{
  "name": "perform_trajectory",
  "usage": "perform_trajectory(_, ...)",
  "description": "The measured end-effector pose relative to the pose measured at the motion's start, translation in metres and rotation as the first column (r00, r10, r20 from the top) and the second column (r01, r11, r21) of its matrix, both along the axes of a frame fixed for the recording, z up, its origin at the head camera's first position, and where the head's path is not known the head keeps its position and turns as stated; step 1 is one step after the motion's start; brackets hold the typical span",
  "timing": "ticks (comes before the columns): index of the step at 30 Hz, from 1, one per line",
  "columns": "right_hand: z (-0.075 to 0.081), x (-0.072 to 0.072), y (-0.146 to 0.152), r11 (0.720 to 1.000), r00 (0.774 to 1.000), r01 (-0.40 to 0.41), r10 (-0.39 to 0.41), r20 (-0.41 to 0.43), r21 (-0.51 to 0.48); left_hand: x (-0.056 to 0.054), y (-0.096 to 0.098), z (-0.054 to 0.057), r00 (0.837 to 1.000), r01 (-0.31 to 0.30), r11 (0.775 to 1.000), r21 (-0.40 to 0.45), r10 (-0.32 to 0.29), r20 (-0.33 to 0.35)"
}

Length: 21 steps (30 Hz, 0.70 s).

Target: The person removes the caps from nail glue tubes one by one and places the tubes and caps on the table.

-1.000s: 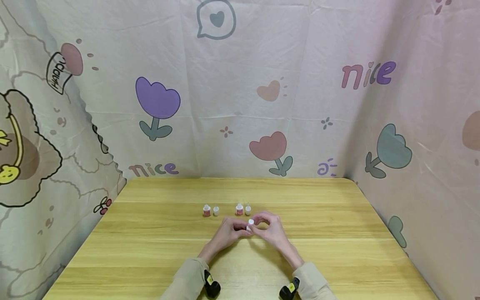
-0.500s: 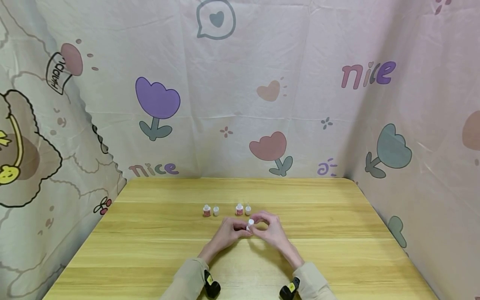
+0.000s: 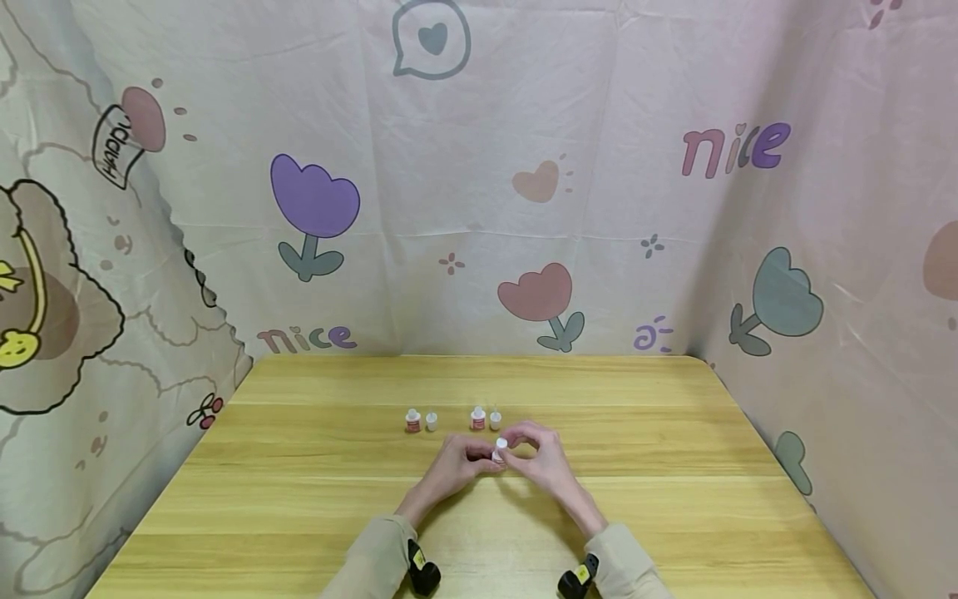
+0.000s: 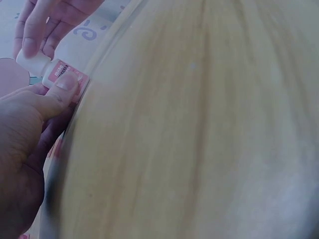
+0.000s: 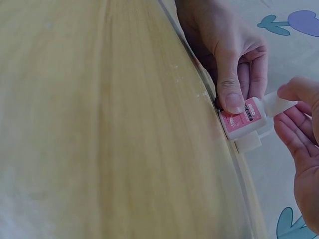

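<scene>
In the head view my left hand (image 3: 458,457) and right hand (image 3: 545,457) meet over the table around a small white bottle (image 5: 243,119) with a pink label. Left thumb and fingers pinch the bottle's body, the thumb across the label in both wrist views. My right thumb and fingers pinch the white cap (image 5: 278,103), which sits at the bottle's neck. Whether it is screwed tight I cannot tell. Just behind the hands stand another such bottle (image 3: 477,420) and a separate white cap (image 3: 496,421) with a thin pin pointing up.
Farther left on the wooden table (image 3: 299,491) stand a third labelled bottle (image 3: 413,422) and its loose white cap (image 3: 431,423). A printed cloth (image 3: 449,166) hangs behind the table and along both sides.
</scene>
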State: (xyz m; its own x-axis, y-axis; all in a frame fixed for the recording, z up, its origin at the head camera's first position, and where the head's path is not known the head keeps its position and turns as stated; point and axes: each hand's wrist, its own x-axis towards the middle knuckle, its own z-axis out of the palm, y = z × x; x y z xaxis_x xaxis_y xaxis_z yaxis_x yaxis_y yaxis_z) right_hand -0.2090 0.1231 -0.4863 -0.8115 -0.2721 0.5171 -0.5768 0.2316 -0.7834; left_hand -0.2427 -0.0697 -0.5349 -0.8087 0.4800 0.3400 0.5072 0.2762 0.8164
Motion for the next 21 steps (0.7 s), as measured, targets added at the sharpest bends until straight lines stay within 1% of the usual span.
perform_trajectory(8,0.0002,0.0002,0.0005,0.999,0.999,-0.036,0.036,0.014,-0.005,-0.0002,-0.0001,-0.0003,1.0,-0.001,1.0,-0.003,0.001,0.007)
perform_trajectory(11,0.0005,0.0006,0.0006,0.999,0.999,-0.036,0.036,0.028,-0.007,-0.0002,-0.0004,-0.0007,1.0,-0.003,1.0,-0.009,0.003,0.005)
perform_trajectory(16,0.0014,0.002,-0.0002,1.0,0.999,0.005,-0.006,0.052,0.017,-0.0002,-0.0011,-0.0011,1.0,-0.01,1.0,-0.019,0.01,-0.001)
perform_trajectory(21,0.0016,0.0027,-0.0019,0.998,0.994,0.054,-0.057,0.089,0.038,-0.0002,-0.0007,-0.0011,1.0,-0.005,1.0,-0.013,0.005,0.011)
